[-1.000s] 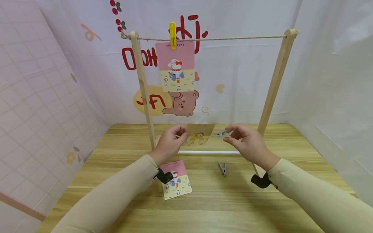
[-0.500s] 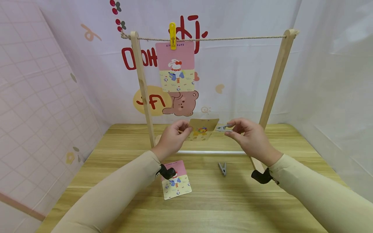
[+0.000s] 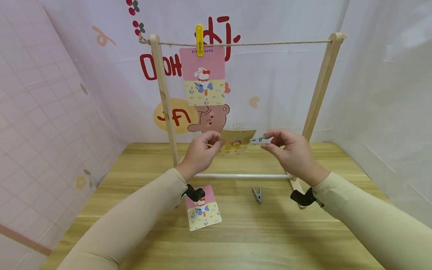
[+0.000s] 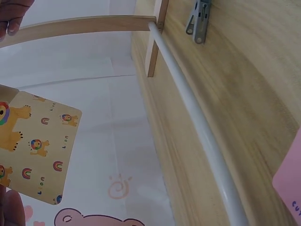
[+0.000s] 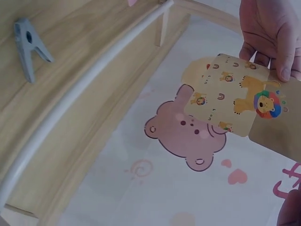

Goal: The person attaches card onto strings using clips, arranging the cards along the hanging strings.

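Left hand (image 3: 201, 152) fingers pinching lion card (image 3: 236, 141) (held upright), right hand (image 3: 293, 154) fingers gripping grey clip (image 3: 260, 140) beside it

head: above, facing the rack (image 3: 317, 93) | wrists: close, low (tilted) — both share the lion card (image 4: 35, 146)

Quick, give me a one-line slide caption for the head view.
Left hand holds a lion card while right hand pinches a grey clothespin beside it, below the string.
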{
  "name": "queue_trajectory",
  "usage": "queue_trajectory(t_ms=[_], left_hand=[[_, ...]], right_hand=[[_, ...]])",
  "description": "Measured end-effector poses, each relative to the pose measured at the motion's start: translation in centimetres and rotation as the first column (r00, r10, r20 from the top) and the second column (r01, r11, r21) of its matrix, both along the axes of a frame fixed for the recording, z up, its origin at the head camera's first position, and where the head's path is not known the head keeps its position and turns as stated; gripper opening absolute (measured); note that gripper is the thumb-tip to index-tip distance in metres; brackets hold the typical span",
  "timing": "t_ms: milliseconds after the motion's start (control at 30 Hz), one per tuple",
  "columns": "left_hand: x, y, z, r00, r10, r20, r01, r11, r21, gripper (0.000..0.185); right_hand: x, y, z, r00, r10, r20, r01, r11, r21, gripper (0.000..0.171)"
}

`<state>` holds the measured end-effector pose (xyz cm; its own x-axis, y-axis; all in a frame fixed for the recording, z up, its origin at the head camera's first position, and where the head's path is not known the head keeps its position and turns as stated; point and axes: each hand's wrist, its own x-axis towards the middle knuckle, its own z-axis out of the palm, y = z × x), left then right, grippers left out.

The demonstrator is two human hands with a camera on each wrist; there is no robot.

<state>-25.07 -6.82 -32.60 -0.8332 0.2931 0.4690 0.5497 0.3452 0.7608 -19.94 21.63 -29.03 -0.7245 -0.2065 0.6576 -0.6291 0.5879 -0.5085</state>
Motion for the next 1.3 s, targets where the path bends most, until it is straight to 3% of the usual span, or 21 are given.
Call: queue_trajectory(t_ms=[667,1300], left_hand=[[-0.6,1.0,3.6,0.997,-0.006,-0.081,0.011,0.999,0.050,0.007],[-0.6,1.9,6.5,0.997,-0.020,-0.080,0.027,0.996,0.085,0.009]], right_hand=[[-0.1,-0.4,2.9,0.998,-0.024,-0.064,0.021,0.998,-0.052,0.025],[-0.2,-0.9,5.5,0.992,-0.044,-0.115,0.030,0.992,-0.125,0.024]])
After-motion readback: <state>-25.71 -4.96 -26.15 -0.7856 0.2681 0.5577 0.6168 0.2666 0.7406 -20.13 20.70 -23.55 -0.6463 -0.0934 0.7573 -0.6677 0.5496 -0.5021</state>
